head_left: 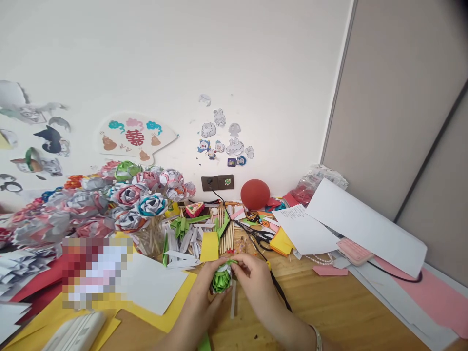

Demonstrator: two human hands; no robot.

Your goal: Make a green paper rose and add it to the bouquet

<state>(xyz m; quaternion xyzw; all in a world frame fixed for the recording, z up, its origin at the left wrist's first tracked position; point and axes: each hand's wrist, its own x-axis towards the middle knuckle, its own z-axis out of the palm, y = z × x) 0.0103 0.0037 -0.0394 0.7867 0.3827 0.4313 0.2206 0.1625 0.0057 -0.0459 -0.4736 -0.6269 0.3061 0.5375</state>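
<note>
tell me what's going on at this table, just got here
A person is working on a green paper flower with both bare hands. The left hand cups it, while the fingertips of the right hand pinch at its upper edge. A big bunch of paper flowers stands off to the left, and scissors lie behind the hands.

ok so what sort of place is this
Likely a paper-craft workspace, perhaps at home: the wooden table carries a mass of paper flowers, scissors and a pile of paper strips.
</note>
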